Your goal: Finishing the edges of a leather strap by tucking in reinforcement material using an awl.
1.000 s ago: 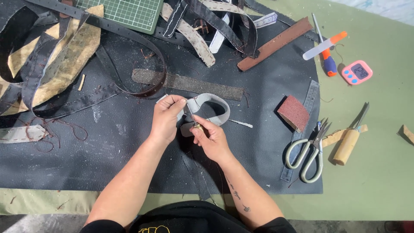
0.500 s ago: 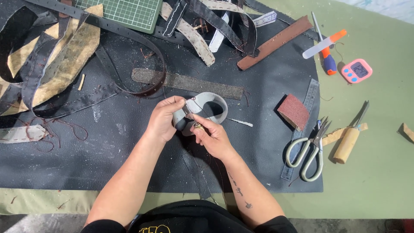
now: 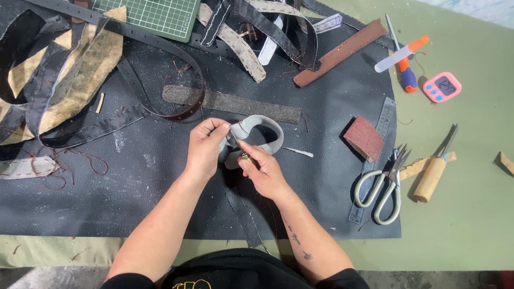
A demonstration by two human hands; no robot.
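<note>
Head view: the left hand (image 3: 206,147) pinches one end of a curled grey strap (image 3: 263,131) above the black leather mat (image 3: 134,198). Right hand (image 3: 263,171), just beside it, closes its grip on a thin awl (image 3: 239,144) touching the strap. Scissors (image 3: 383,184) lie well right.

Grey strap (image 3: 266,130) — green gridded cutting mat (image 3: 155,16), pink timer (image 3: 442,86), black leather sheet (image 3: 160,182).

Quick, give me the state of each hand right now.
Left hand: closed, pinching the grey strap loop.
Right hand: closed on a thin pointed tool.
</note>
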